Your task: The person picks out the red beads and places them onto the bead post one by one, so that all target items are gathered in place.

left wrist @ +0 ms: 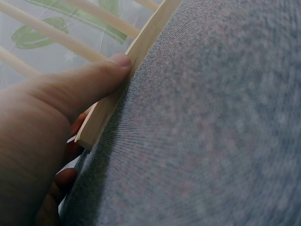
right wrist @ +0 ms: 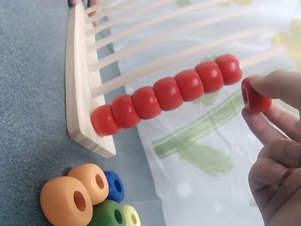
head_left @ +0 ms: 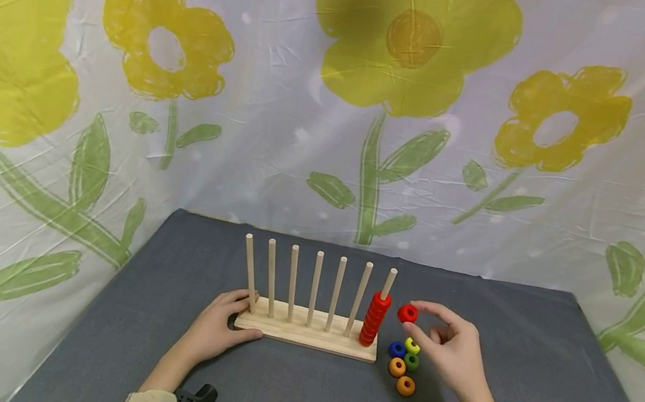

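A wooden peg rack (head_left: 306, 336) has a row of several upright pegs on a flat base. My left hand (head_left: 213, 330) grips the base at its left end, the thumb (left wrist: 106, 75) along the front edge and the other fingers behind. Several red beads (head_left: 374, 320) are stacked on the rightmost peg, whose top stays bare; the other pegs hold none. Just right of that stack, my right hand (head_left: 452, 345) pinches one more red bead (right wrist: 256, 95) between thumb and fingers, off the peg and near the height of the stack's top.
Loose beads lie on the grey cloth below my right hand: two orange (head_left: 405, 385), one blue (head_left: 396, 349), one green (head_left: 411, 362) and one yellow (head_left: 412, 345). A flower-printed curtain (head_left: 251, 168) hangs behind the table.
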A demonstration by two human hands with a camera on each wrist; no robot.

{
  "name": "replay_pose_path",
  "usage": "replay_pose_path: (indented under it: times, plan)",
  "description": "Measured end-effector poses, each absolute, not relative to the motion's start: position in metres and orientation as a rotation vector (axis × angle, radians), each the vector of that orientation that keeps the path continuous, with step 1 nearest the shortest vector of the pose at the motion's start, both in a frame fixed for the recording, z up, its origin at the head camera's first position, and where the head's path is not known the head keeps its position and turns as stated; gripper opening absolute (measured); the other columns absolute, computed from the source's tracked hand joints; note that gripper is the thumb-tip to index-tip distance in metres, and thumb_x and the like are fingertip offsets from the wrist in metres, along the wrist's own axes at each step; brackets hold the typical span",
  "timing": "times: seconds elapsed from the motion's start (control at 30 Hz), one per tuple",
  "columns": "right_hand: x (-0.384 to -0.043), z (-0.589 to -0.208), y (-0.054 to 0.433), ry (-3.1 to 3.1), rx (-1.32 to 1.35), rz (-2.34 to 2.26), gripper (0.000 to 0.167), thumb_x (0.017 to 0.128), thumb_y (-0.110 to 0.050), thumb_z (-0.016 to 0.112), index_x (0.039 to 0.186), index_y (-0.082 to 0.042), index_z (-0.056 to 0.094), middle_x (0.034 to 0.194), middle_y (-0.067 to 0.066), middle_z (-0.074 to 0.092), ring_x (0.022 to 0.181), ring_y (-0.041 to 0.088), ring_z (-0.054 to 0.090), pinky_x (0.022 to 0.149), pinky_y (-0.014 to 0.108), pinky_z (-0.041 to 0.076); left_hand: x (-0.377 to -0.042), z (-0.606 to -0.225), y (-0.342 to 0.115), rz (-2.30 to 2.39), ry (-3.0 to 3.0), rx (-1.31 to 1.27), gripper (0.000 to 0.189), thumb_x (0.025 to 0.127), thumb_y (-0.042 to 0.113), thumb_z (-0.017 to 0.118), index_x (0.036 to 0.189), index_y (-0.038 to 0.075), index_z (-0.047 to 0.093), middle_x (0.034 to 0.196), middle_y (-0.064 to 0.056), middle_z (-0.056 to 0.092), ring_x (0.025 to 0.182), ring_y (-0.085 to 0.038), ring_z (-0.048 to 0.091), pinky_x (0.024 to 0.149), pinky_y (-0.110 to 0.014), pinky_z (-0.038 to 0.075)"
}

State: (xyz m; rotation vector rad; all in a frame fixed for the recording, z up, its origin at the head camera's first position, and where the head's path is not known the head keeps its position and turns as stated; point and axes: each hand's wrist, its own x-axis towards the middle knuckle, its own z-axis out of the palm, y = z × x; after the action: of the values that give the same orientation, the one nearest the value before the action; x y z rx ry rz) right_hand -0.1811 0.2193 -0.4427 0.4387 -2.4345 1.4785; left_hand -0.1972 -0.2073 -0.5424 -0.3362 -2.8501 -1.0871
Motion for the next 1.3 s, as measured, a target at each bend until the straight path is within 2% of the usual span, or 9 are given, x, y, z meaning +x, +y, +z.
replay_pose_path:
  times: [0.33,1.3]
  plan:
    - [-0.185,-0.438,0.217,-2.424,0.444,1.436,0.029,0.09,-0.008,0.086,0.118,-0.013,0.078,0.05,-0.004,0.033,0.042,0.006,0.024,0.037,0.026,0.023,-0.197,-0.541,-0.207,-1.086,-2.856,-0.333,0.074,0.088,0.04,0.089,0.15,0.009,0.063,0.156,-0.013,0.055,0.147,-0.04,0.046,0.116,-0.065,0.041]
    - [-0.189,-0.421,0.208,-2.336,0.499,1.494,0.03,0.09,-0.006,0.086,0.118,-0.014,0.079,0.049,0.001,0.032,0.044,0.001,0.023,0.037,0.029,0.023,-0.196,-0.54,-0.206,-1.083,-2.855,-0.318,0.074,0.088,0.041,0.088,0.149,0.007,0.063,0.155,-0.012,0.056,0.146,-0.039,0.046,0.116,-0.063,0.042]
